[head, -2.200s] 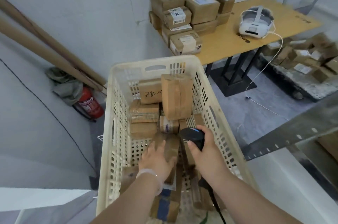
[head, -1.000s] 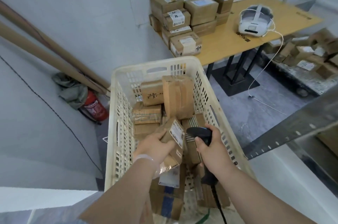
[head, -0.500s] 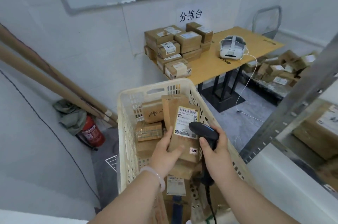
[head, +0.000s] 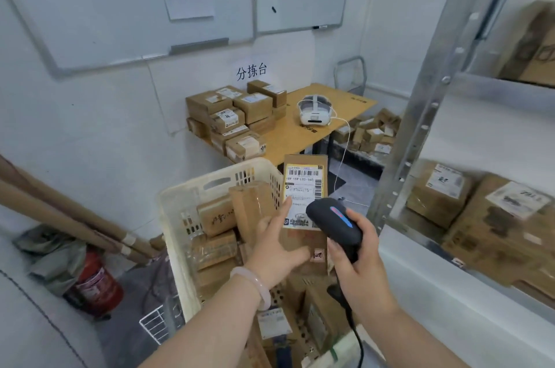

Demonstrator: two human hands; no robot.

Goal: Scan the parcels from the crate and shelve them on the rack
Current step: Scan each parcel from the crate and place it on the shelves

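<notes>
So the left hand [head: 276,247] has its grip closed on the lower half of a parcel [head: 303,184], holding it upright above the 1 o'clock corner of the crate [head: 192,196], barcode label facing the camera. The right hand [head: 357,265] has a tight grip round the black scanner [head: 333,223], just at 4 o'clock of that label. The rack [head: 420,115] is at 3 o'clock.

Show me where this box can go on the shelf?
The upper shelf looks bare between the metal post and a box. The lower shelf is crowded with parcels, leaving a sliver beside the post.
</notes>
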